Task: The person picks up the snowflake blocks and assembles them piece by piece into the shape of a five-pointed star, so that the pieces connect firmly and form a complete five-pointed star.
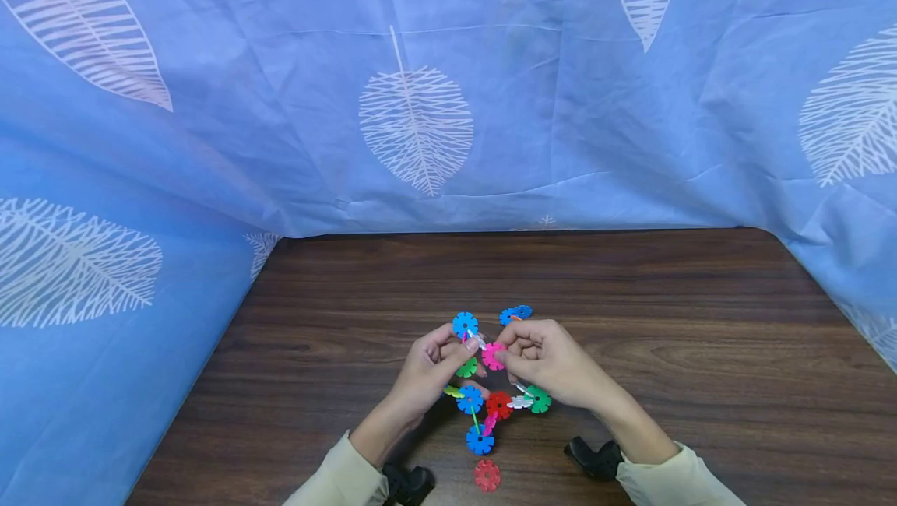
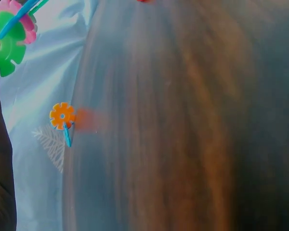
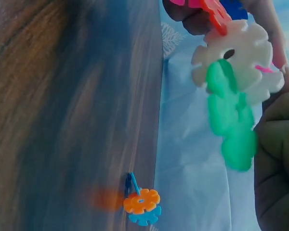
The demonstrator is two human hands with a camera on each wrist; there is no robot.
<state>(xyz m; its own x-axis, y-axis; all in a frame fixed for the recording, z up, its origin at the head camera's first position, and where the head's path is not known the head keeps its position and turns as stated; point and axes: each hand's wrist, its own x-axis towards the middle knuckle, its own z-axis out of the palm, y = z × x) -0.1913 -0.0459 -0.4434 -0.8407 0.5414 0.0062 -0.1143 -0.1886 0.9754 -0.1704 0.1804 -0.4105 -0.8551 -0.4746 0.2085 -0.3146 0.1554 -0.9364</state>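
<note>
Both hands are over the table, holding a build of slotted plastic snowflake discs. My left hand grips its left side, near a blue disc and a green disc. Between thumb and index finger, my right hand pinches a pink disc beside a white one. Lower in the build are a blue disc, a red disc and a green disc; another blue disc sits at the bottom. The right wrist view shows a white disc joined to a green disc near the fingers.
A small joined group of blue and orange discs stands on the wooden table beyond the hands. One loose red disc lies near the front. Blue leaf-patterned cloth hangs behind and at the sides. Black wrist mounts sit by the sleeves.
</note>
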